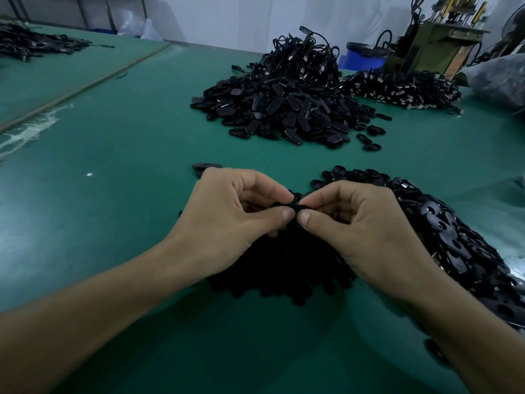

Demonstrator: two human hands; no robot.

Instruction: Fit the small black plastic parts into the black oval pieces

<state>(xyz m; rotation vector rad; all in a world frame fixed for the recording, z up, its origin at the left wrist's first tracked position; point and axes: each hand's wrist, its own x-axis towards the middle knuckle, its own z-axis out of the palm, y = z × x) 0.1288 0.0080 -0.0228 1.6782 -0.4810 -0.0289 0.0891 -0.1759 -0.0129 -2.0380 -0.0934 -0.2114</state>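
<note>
My left hand (235, 214) and my right hand (355, 223) meet at the middle of the view, above a dark heap of small black plastic parts (284, 265). Together they pinch one black oval piece (292, 207) between thumbs and forefingers, thumb tips almost touching. Most of the piece is hidden by the fingers, so I cannot tell whether a small part sits in it. A spread of black oval pieces with holes (443, 223) lies to the right of my right hand.
On the green table (127, 166), a large heap of black oval pieces (284, 109) lies farther back, topped by a tangle of black cables (306, 52). Another pile (403, 89) sits at the back right beside a green machine (431, 46). A dark pile (34, 44) lies far left.
</note>
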